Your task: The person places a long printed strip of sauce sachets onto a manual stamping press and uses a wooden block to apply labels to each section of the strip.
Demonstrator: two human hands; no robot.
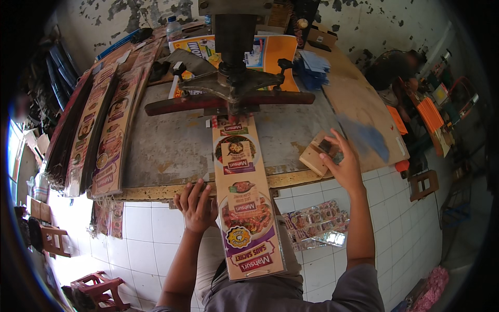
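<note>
A long tan strip (244, 182) printed with food pictures runs from beneath the press (231, 93) over the table edge to my lap. Its near end has a thin pale loop. My left hand (197, 205) is at the table's front edge just left of the strip, holding nothing, its fingers spread. On the right, my right hand (340, 164) is at a small wooden box (313, 157) near the table's front edge. Its thumb and fingers are apart, their tips over the box. What lies inside the box is too dark to make out.
Stacks of similar printed strips (110, 140) lie along the left of the metal-topped table (161, 151). Blue sheets (313, 67) and a plastic bottle (173, 28) are at the back. Packs (317, 223) lie on the tiled floor; a red stool (99, 291) stands lower left. Another person (392, 67) bends at far right.
</note>
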